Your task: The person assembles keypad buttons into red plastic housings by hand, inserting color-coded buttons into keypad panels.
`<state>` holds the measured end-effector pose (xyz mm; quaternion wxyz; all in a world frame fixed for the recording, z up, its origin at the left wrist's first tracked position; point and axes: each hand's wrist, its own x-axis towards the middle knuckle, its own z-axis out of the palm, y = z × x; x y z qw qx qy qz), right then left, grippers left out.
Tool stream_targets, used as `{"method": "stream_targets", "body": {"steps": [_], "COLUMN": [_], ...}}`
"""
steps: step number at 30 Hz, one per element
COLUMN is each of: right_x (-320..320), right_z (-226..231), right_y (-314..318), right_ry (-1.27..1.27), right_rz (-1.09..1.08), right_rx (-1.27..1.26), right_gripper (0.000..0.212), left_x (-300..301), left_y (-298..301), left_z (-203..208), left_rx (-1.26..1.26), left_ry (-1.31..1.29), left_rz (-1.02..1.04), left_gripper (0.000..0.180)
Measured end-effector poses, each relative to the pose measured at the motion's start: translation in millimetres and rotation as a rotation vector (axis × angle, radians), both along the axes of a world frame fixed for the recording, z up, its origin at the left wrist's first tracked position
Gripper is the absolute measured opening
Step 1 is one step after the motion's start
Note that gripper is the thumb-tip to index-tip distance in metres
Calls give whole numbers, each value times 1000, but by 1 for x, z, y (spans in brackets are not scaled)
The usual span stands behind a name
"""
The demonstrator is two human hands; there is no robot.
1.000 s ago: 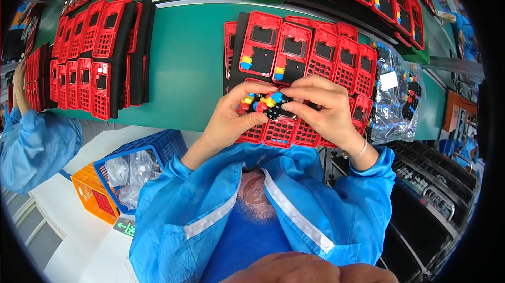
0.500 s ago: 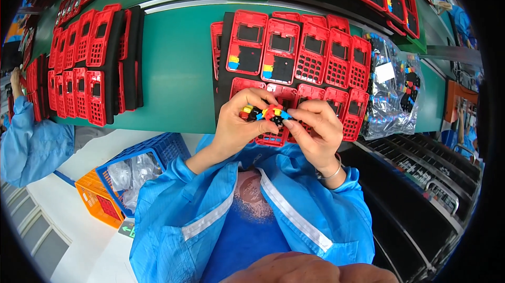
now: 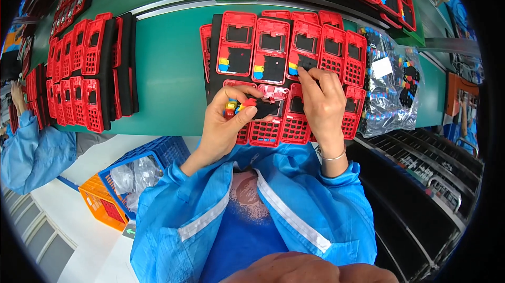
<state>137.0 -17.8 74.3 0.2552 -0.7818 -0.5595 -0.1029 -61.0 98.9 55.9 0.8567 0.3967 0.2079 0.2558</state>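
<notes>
My left hand (image 3: 227, 122) is closed around a small bunch of black rubber keypads (image 3: 267, 108) with red, yellow and blue keys, held over the near row of housings. At the third red plastic housing (image 3: 306, 30) of the far row, my right hand (image 3: 323, 99) has its fingertips together on another black keypad (image 3: 309, 62). Its blue and yellow end lies in the housing's lower part; the fingers hide some of it. Two housings to the left, such as the second one (image 3: 271, 26), hold similar keypads. Others show bare key holes.
Clear bags (image 3: 392, 104) of keypads lie right of the housings. Stacked red housings on black foam (image 3: 108, 72) stand at the left. A blue crate (image 3: 118, 178) and an orange crate (image 3: 94, 199) sit below the green table (image 3: 168, 67). A co-worker's sleeve (image 3: 39, 151) shows far left.
My right hand has left the bunch and moved up and right to the third far-row housing, where a keypad now lies. My left hand has shifted slightly left, still holding its bunch.
</notes>
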Motion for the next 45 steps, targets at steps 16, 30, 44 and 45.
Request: {"method": "stream_targets", "body": {"steps": [16,30,44,45], "right_x": [-3,42,82,81], "right_z": [7,33,2,4], "right_y": [4,-38,-27,-27], "right_ry": [-42,838,58,56], "right_rz": [72,-99,-48,-47], "right_rx": [-162,67,-24,-24], "right_gripper": [32,19,16,16], "left_x": [4,3,69,78], "left_y": [-5,-3,34,36], "left_z": [11,24,47,45], "left_rx": [-62,328,2024,2024], "left_ry": [17,142,342,342], "left_rz": [-14,-250,-382,-379], "left_gripper": [16,49,59,59]}}
